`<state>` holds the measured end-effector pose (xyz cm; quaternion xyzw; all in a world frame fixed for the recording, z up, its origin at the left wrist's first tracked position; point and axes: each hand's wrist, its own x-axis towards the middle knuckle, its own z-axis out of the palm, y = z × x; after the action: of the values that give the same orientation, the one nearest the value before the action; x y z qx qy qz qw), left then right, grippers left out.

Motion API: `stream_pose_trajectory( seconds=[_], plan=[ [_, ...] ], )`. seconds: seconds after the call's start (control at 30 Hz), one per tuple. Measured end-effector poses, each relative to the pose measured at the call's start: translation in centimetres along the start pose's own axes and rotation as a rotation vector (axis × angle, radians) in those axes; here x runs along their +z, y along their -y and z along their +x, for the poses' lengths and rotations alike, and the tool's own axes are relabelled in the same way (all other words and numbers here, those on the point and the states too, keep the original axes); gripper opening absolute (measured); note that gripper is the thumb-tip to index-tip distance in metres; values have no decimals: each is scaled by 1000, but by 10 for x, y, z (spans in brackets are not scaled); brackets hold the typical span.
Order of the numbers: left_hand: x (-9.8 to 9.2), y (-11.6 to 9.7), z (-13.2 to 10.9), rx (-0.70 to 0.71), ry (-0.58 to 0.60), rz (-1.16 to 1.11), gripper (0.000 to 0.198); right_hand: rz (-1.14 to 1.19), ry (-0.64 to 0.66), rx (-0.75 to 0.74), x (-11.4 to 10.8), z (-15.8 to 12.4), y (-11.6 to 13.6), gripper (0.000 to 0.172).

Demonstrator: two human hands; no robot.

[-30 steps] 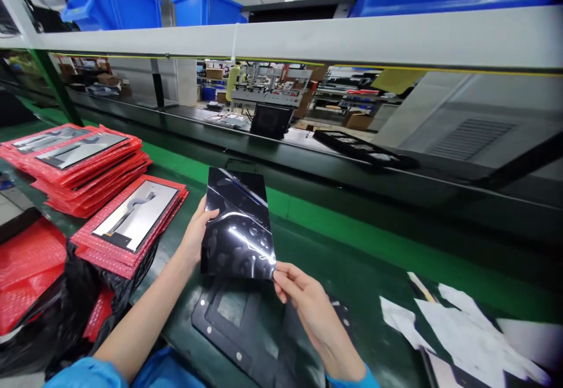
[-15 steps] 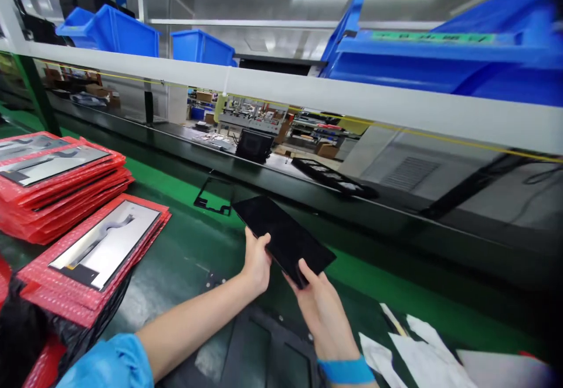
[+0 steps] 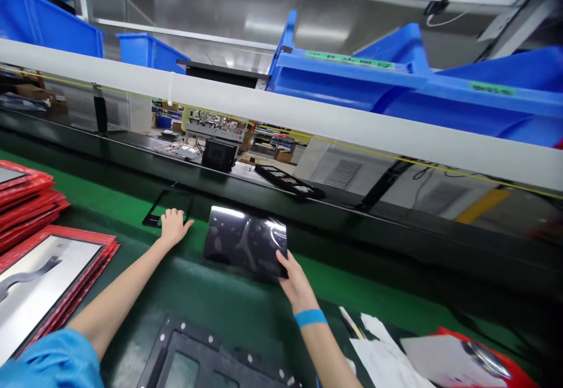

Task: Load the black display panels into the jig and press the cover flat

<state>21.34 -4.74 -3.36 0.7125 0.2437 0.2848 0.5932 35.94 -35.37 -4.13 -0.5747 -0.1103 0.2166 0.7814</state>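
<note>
A glossy black panel [image 3: 244,240] hangs just above the green belt [image 3: 109,203] in front of me. My right hand [image 3: 294,281] grips its near right corner, fingers closed on the edge. My left hand [image 3: 173,227] has reached forward to a thin black frame [image 3: 167,207] lying flat on the belt, and its spread fingers rest on the frame's near edge. A blue band sits on my right wrist.
Stacks of red-sleeved panels [image 3: 44,271] lie at the left. A black jig plate [image 3: 197,358] sits near me. White papers [image 3: 396,353] and a red pouch lie at the right. Blue bins [image 3: 396,83] stand on the shelf above. A black tray [image 3: 288,181] rests on the far rail.
My left hand let go of the black panel and reached forward to the thin frame on the belt. The panel went from two hands to the right hand alone. The view tilted up.
</note>
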Motion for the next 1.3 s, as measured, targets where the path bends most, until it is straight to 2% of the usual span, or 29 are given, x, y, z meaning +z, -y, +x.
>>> stream_pose_trajectory(
  seconds=[0.1, 0.23, 0.43, 0.7, 0.97, 1.13, 1.23, 1.3],
  plan=[
    [8, -14, -4, 68, 80, -89, 34, 19, 78, 3, -1, -11, 1, 51],
    [8, -34, -23, 126, 176, -267, 46, 79, 158, 4, 4, -22, 8, 54],
    [-6, -47, -41, 104, 204, -477, 42, 61, 128, -10, 15, -31, 14, 59],
    [-12, -54, -43, 88, 202, -521, 37, 74, 137, 5, 16, -26, 13, 53],
    [-14, -40, -27, 57, 191, -402, 31, -28, 65, 43, 28, -24, 14, 50],
    [-16, -23, -9, 31, 175, -182, 33, -62, 47, 69, 28, -16, 11, 41],
    [-31, -15, 10, 11, 98, 30, 35, -82, 23, 73, 29, -5, 3, 35],
    [-50, -9, 23, -15, -18, 212, 35, -107, 0, 66, 35, 7, -7, 31]
  ],
)
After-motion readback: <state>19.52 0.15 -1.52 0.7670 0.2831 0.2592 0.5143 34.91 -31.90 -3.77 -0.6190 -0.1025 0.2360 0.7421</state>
